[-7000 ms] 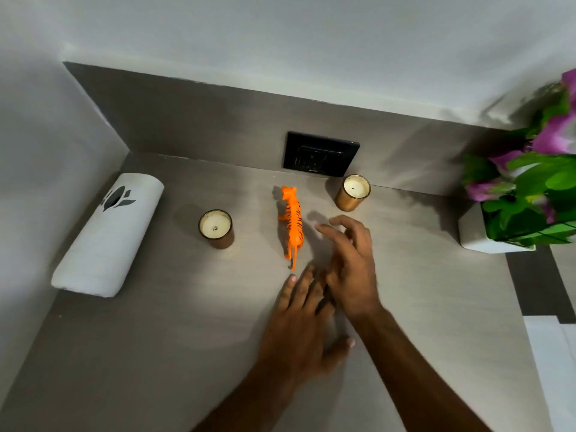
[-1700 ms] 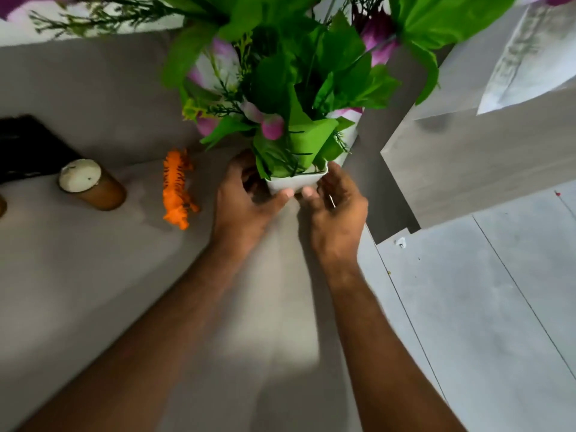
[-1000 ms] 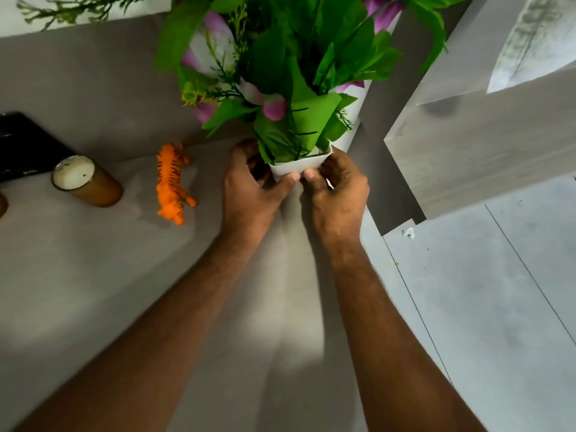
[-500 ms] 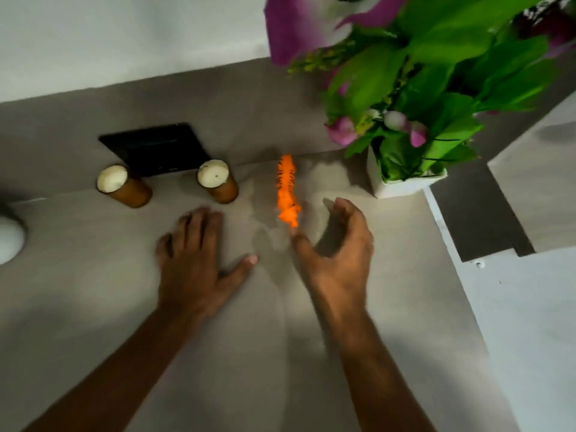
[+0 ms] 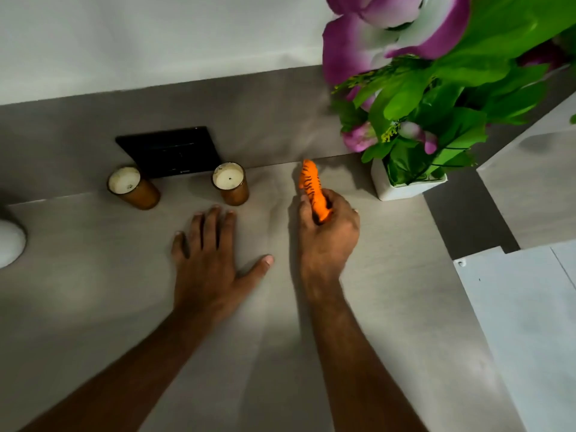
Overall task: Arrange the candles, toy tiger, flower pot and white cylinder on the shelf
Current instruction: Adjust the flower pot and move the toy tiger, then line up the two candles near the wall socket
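Note:
My right hand (image 5: 327,235) is closed around the rear of the orange toy tiger (image 5: 311,185), whose head points to the back wall. My left hand (image 5: 212,263) lies flat on the grey shelf (image 5: 93,291), fingers spread, holding nothing. Two candles in amber glasses stand near the back: one (image 5: 132,187) at the left, one (image 5: 230,182) just beyond my left fingertips. The white flower pot (image 5: 402,190) with green leaves and purple flowers stands at the back right. Only the rounded end of the white cylinder (image 5: 11,241) shows at the left edge.
A black socket plate (image 5: 170,152) sits on the back panel behind the candles. The shelf ends at the right, where a darker strip (image 5: 467,213) and a lower white surface (image 5: 523,322) lie. Large leaves and a purple flower (image 5: 389,29) overhang the upper right.
My right hand has moved forward and closed on the tiger's rear, where half a second ago it hovered open behind it. My left hand stays flat on the shelf.

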The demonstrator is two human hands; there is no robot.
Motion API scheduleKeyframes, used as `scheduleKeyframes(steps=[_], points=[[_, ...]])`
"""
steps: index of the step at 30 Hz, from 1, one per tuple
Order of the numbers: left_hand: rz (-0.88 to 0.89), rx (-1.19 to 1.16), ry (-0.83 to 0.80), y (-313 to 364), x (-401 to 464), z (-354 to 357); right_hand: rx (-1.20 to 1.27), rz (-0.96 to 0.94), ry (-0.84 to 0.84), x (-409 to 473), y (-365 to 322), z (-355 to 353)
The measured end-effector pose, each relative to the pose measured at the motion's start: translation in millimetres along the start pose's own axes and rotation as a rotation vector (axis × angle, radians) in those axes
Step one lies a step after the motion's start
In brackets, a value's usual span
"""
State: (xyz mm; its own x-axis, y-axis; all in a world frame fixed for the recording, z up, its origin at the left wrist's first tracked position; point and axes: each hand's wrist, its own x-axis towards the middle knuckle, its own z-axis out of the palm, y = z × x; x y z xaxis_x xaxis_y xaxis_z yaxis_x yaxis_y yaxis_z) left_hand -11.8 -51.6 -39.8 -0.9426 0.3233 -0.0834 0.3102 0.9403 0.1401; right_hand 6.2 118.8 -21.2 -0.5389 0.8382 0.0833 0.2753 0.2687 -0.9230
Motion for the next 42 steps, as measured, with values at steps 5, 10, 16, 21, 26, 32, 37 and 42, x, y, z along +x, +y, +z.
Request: scheduleKeyframes(steps=[5,10,16,21,26,32,37,42], points=[[0.011,-0.003,0.006,0,1,2,0.062,0.016,0.032,11,2,-3],[0.015,-0.04,0.002,0,0,1,0.106,-0.034,0.082,8,6,-2],[-0.251,-0.804,0.369,-35,-12,-12,0.014,-0.381,-0.079,-74,19,-28],[-0.71,-0.841,0.592,-104,13,-24,-0.1,-0.229,-0.509,-66,-9,16],[-0.537,-0.948,0.443,-122,44,-36,-0.055,-0.133,-0.42,-32,-40,66],[-0.508,-0.861,0.529,-118,61,-34,-0.026,-0.145,-0.338,-16,-39,92],[-0.48,-0.834,0.555,-117,64,-30,-0.024,-0.132,-0.33,-14,-36,100],[-0.456,-0.803,0.554,-118,64,-29,-0.031,-0.143,-0.352,-12,-35,103]])
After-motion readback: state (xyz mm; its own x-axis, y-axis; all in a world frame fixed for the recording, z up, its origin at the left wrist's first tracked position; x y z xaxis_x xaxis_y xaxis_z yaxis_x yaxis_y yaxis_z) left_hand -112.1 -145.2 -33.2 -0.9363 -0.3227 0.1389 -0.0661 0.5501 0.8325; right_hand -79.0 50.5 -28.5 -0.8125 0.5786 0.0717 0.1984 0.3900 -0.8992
